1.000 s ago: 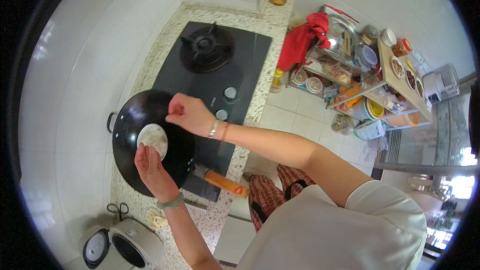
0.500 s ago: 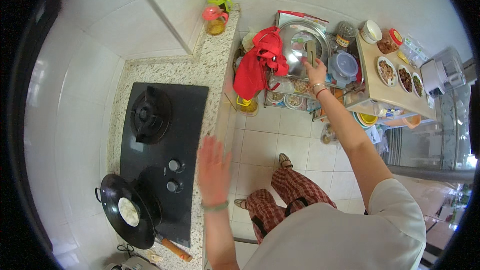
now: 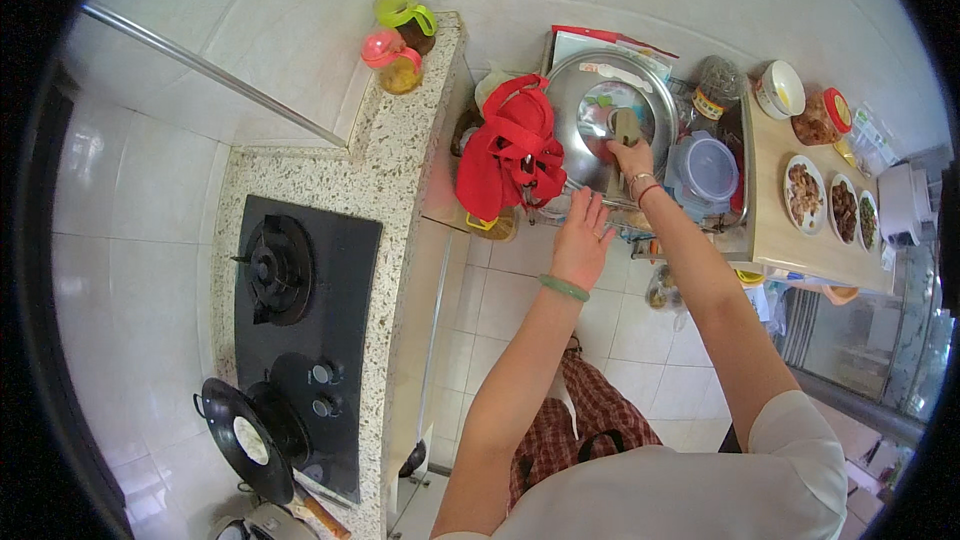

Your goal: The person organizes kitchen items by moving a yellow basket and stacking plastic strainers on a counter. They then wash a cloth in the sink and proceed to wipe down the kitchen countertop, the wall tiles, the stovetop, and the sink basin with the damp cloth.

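A wide steel pot lid with a clear middle lies on top of a wire rack by the far wall. My right hand is closed around the upright tan handle at the lid's middle. My left hand, a green bangle at its wrist, reaches toward the lid's near rim with fingers stretched out and nothing in them. From this angle I cannot tell whether its fingertips touch the rim. A red cloth bag sits against the lid's left side.
On the left counter are a black gas stove, a wok with something white in it and two oil jugs. Right of the lid stand a lidded plastic tub and a wooden table with several small dishes.
My left hand has moved from beside the stove counter, right and forward, to the lid's near rim. My right hand remains on the lid handle. The view has shifted slightly.
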A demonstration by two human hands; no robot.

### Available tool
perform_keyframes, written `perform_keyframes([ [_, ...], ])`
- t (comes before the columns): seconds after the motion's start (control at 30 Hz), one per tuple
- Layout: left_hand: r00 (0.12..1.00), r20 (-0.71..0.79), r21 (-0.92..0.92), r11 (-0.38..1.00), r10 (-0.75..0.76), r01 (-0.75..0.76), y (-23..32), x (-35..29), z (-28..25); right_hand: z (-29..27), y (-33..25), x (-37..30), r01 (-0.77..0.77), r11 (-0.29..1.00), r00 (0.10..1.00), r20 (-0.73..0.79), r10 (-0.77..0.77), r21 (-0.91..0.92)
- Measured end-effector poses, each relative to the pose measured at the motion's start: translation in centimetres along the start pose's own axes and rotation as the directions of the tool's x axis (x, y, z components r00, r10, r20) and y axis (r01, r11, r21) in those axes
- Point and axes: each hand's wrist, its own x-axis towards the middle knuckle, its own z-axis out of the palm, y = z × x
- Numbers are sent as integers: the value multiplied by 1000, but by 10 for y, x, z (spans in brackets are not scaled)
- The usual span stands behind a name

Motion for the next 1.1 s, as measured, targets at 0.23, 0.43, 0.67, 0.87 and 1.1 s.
perform_keyframes([
  [0.23, 998, -57, 37, 999, 35, -33, 11, -14, -5, 6, -12, -32, 119, 988, 973, -209, -97, 98],
  [0.43, 995, -51, 41, 996, 86, -84, 28, -36, -16, -6, -2, -18, 143, 942, 978, -190, -88, 303],
  [0.67, 977, -115, 78, 982, 181, -172, 48, -52, -30, -16, 0, -16, 106, 883, 992, -111, -62, 458],
  [0.87, 949, -197, 117, 967, 246, -226, 63, -31, -39, -29, -5, -16, 138, 829, 990, -93, -104, 543],
  [1.1, 942, -180, 176, 951, 283, -252, 69, 8, -50, -69, -44, -42, -114, 697, 988, 152, 7, 708],
])
